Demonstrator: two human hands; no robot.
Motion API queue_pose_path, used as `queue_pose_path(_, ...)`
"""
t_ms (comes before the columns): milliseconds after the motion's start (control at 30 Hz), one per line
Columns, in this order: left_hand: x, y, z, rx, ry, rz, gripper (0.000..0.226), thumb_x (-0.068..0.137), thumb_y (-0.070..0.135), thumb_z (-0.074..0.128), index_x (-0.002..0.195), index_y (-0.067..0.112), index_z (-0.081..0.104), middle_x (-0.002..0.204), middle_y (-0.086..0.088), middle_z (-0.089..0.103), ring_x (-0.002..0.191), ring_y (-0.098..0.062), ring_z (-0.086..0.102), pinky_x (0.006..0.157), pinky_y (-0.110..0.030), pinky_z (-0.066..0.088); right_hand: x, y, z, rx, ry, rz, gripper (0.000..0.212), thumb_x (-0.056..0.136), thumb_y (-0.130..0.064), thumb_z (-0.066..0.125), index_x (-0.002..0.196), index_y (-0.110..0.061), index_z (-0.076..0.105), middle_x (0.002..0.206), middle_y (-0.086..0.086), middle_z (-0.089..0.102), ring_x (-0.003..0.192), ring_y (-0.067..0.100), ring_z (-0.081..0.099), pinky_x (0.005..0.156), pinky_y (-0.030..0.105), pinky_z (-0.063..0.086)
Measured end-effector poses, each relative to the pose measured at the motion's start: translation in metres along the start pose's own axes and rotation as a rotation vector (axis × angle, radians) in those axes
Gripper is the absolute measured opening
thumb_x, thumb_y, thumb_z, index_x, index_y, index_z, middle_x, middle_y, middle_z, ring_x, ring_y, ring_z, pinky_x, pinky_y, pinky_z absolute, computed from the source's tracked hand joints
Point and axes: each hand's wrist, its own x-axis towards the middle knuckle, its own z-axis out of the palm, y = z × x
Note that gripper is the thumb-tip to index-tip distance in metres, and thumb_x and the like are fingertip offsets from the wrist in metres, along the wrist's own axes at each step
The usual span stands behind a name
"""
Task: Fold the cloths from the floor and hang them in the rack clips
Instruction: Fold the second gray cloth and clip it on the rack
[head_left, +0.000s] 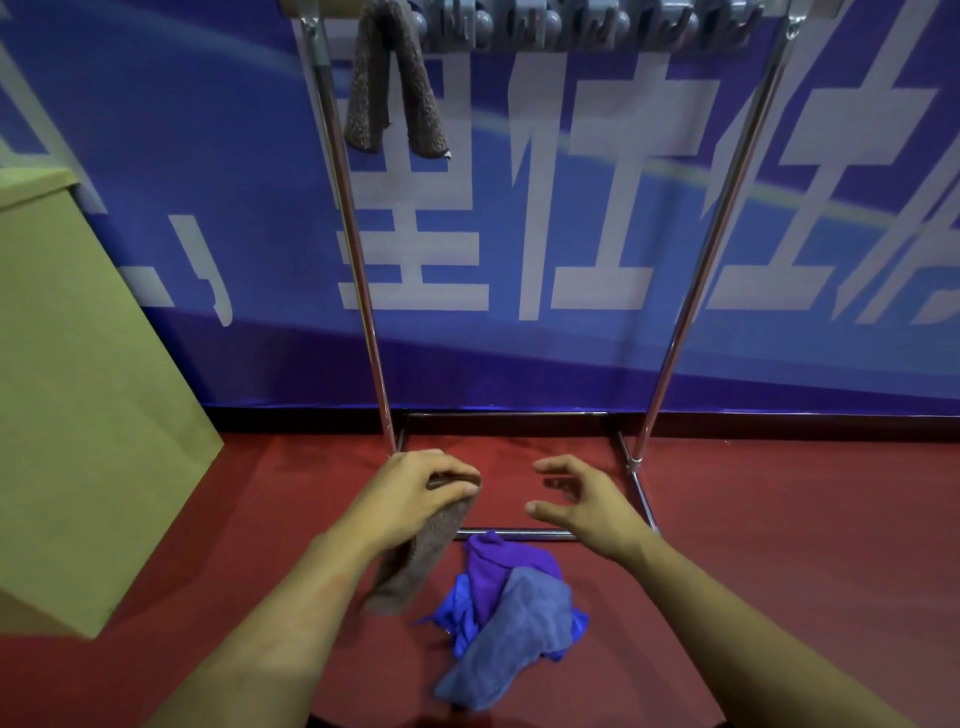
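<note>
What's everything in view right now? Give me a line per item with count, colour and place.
brown cloth on rack: one, brown, hanging from a clip at top left
rack: one, chrome poles, against the banner
rack clips: one row, grey, along the top bar
floor cloths: a pile, purple, blue and grey-blue, on red floor
cardboard box: one, tan, left
banner: one, blue with white characters, behind
left hand: grips a brown cloth
right hand: open, empty
</note>
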Motion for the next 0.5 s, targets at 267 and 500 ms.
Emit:
queue_pose_path(267, 0.003, 0.026, -0.001, -0.345, 0.092, 0.041, 0.019, 0.084, 0.012, 0.077, 0.103, 0.015, 0.080, 0.093, 0.007, 0.076, 0.091, -0.002, 0.070, 0.085, -0.012, 0.047, -0.008, -0.005, 0.013, 0.015, -0.354, -0.008, 0.064, 0.070, -0.026, 0.090, 0.127, -0.016, 0.063, 0.125, -0.005, 0.068, 0.120, 0.005, 0.060, 0.105, 0.020, 0.045)
queue_pose_path(500, 0.007, 0.008, -0.010, -0.502, 0.357, -0.123, 0.014, 0.086, 0.007, 0.074, 0.099, 0.012, 0.079, 0.095, 0.009, 0.078, 0.086, 0.002, 0.069, 0.081, -0.009, 0.048, -0.014, -0.015, 0.013, 0.138, -0.482, 0.087, 0.017, 0.084, -0.008, 0.078, 0.094, 0.000, 0.066, 0.083, 0.008, 0.065, 0.080, 0.014, 0.058, 0.078, 0.027, 0.049)
